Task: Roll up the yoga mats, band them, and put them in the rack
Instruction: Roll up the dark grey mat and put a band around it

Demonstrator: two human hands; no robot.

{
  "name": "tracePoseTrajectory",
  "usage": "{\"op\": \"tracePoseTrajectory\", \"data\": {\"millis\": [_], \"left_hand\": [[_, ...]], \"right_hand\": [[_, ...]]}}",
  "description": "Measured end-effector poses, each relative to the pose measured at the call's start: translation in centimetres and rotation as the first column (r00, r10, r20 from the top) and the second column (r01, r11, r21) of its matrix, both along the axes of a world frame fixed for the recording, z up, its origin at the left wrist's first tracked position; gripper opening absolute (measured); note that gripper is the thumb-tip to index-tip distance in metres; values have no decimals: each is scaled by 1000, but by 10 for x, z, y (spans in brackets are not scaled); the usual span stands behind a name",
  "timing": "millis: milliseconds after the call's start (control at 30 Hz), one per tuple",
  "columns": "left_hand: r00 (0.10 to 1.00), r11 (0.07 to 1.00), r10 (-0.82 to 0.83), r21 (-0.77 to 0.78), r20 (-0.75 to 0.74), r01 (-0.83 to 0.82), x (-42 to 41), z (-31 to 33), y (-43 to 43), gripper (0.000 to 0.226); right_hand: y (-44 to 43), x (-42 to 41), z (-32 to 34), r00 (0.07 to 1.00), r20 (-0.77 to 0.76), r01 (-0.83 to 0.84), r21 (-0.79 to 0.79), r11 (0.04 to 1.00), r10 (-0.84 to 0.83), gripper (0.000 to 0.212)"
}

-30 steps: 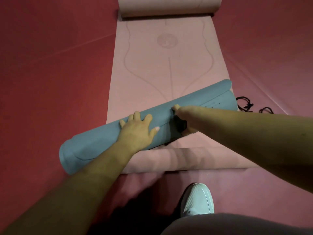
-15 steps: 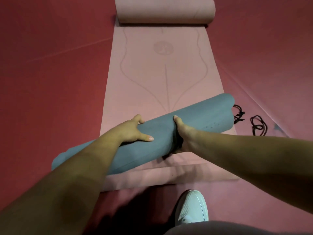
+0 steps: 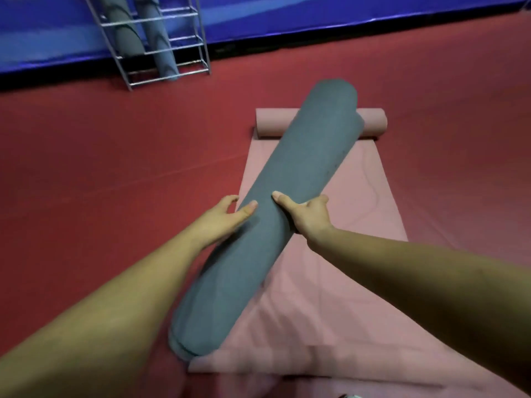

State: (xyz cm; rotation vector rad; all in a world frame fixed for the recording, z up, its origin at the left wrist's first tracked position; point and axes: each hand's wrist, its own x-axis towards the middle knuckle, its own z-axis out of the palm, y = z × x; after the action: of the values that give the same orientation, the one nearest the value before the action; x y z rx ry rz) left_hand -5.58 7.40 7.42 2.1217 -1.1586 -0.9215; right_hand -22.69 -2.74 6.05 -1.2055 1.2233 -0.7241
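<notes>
Teal rolled mat (image 3: 287, 214) has swung from lying crosswise on the pink mat (image 3: 359, 214) to pointing away, its far end now over the pink mat's rolled-up end. View tipped up, so the wire rack (image 3: 161, 44) is in frame. Left hand (image 3: 227, 215) grips the roll's left side, thumb on top; right hand (image 3: 307, 215) grips the right side, thumb across the top. Pink mat lies on the red floor (image 3: 115, 156). Two rolled mats (image 3: 165, 50) stand in the rack.

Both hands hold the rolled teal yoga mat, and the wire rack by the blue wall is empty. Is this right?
No: in the head view the silver wire rack holds two rolled grey-blue mats. The rest is right.
</notes>
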Motion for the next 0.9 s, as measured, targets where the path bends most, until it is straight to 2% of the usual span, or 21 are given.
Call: {"op": "tracePoseTrajectory", "data": {"millis": [67,133,200,300,333,400,500,567,733,800,900], "left_hand": [[999,998,43,-36,-6,-43,10,29,13,86],[995,993,96,-67,-30,-98,20,58,30,89],[989,983,147,-108,-30,-149,29,82,50,78],[984,962,149,-245,102,-120,40,111,84,59],[977,953,172,-272,123,-133,44,119,96,57],[973,932,217,-314,75,-184,55,131,119,67],[986,920,164,-359,-10,-156,68,150,143,111],[991,907,131,-399,-27,-131,65,158,148,125],[949,754,310,-592,-61,-285,45,165,139,130],[930,714,364,-624,-57,-318,42,169,141,123],[902,706,431,-621,-4,-340,44,167,144,106]], "right_hand": [[8,17,28,997,18,-76,-132,988,79,84],[22,30,55,989,25,-136,-238,962,146,82],[39,39,77,975,6,-209,-314,926,222,85],[67,47,99,929,-47,-357,-381,853,367,95],[78,48,103,909,-75,-405,-392,826,411,98],[96,49,102,860,-149,-506,-381,774,488,101],[119,50,92,787,-259,-616,-376,692,560,107],[129,53,89,769,-285,-638,-384,667,572,108],[140,66,85,767,-329,-641,-405,651,551,105],[140,71,85,758,-364,-652,-393,648,541,104],[136,76,89,721,-356,-693,-352,629,595,105]]}}
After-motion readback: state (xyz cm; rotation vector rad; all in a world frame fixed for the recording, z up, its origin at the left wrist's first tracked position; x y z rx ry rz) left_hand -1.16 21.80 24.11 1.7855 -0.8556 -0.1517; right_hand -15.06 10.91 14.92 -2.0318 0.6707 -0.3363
